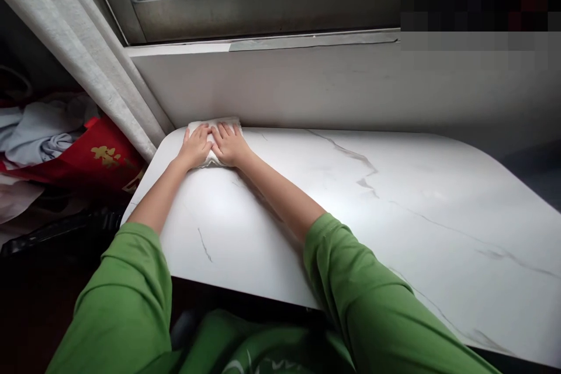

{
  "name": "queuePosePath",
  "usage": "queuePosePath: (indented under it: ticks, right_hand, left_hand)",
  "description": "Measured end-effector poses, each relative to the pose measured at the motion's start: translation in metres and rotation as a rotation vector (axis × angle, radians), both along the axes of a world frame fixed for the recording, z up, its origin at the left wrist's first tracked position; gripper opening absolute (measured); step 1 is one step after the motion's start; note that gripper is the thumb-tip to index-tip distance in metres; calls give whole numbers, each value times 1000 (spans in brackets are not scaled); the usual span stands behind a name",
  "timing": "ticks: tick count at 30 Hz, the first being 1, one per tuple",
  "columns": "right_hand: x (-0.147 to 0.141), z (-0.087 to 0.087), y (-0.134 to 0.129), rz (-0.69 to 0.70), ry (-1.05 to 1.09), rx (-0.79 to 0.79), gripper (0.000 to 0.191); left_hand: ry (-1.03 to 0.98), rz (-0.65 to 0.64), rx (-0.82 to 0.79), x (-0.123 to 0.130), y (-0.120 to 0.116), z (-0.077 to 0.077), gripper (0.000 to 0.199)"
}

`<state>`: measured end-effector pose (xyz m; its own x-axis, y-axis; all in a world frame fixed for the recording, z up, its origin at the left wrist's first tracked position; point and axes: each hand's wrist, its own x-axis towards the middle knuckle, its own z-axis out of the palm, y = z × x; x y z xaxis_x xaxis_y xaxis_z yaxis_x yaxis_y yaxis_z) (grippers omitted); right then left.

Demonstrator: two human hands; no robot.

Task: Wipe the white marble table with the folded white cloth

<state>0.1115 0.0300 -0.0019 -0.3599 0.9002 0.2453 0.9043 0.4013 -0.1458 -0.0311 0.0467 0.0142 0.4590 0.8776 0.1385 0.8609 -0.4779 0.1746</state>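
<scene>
A folded white cloth (214, 159) lies flat at the far left corner of the white marble-patterned table (280, 216), close to the wall. My left hand (195, 146) rests palm down on the cloth's left part, its fingers stretched forward. Beside it my right hand (230, 145) presses flat on the right part with fingers spread. The two hands touch or nearly touch near the thumbs. Both palms hide much of the cloth.
Behind the table stands a pale wall (307, 82) under a metal-framed window (263, 6). At the left hang a light curtain (83, 41) and, lower, a red bag (105, 158) with pale clothes (44, 128) on it. The table's rounded far corners border the wall.
</scene>
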Motion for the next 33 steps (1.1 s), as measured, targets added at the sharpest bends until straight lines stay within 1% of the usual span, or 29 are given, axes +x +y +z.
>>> queuePosePath:
  ticks: [3, 5, 7, 10, 12, 14, 16, 18, 20, 22, 25, 26, 28, 30, 31, 33]
  right_hand:
    - [-8, -1, -25, 15, 5, -24, 59]
    - [-19, -1, -55, 17, 16, -26, 61]
    - [-34, 0, -93, 48, 32, -1, 61]
    - [-58, 0, -152, 148, 55, 49, 63]
    - [-72, 0, -181, 212, 78, 68, 66]
    - [-83, 1, -196, 269, 107, 82, 67]
    - [-90, 1, -196, 322, 133, 95, 67]
    - [-94, 0, -184, 353, 152, 103, 66]
    - [-97, -2, -163, 334, 162, 91, 65]
    - [-98, -3, -137, 255, 171, 67, 63]
    - [-97, -4, -90, 73, 181, 36, 64]
    - [-96, -4, -73, 21, 184, 30, 64]
    - [-90, -4, -39, -53, 193, 23, 62]
    - [-83, -4, -10, -95, 205, 28, 59]
    - [-79, -3, 2, -109, 209, 32, 58]
    - [-72, -3, 18, -125, 210, 41, 56]
  left_hand:
    - [10, -6, -21, -10, -28, 0, 45]
    - [13, -19, -25, -24, -58, 0, 46]
    - [12, -39, -7, -43, -95, -2, 46]
    - [10, -87, 90, -78, -157, -7, 46]
    - [22, -96, 142, -99, -193, -8, 43]
    - [44, -83, 158, -115, -216, -7, 42]
    - [68, -53, 152, -124, -223, -4, 42]
    - [84, -24, 138, -129, -212, -3, 42]
    - [95, -20, 109, -130, -185, -1, 43]
    - [103, -55, 65, -128, -146, 0, 46]
    - [97, -149, 1, -118, -74, 0, 47]
    - [87, -166, -11, -113, -49, 0, 47]
    - [58, -162, -22, -100, -5, -1, 45]
    - [32, -126, -27, -85, 28, -2, 43]
    - [25, -108, -27, -79, 41, -2, 42]
    - [21, -83, -19, -69, 56, -2, 42]
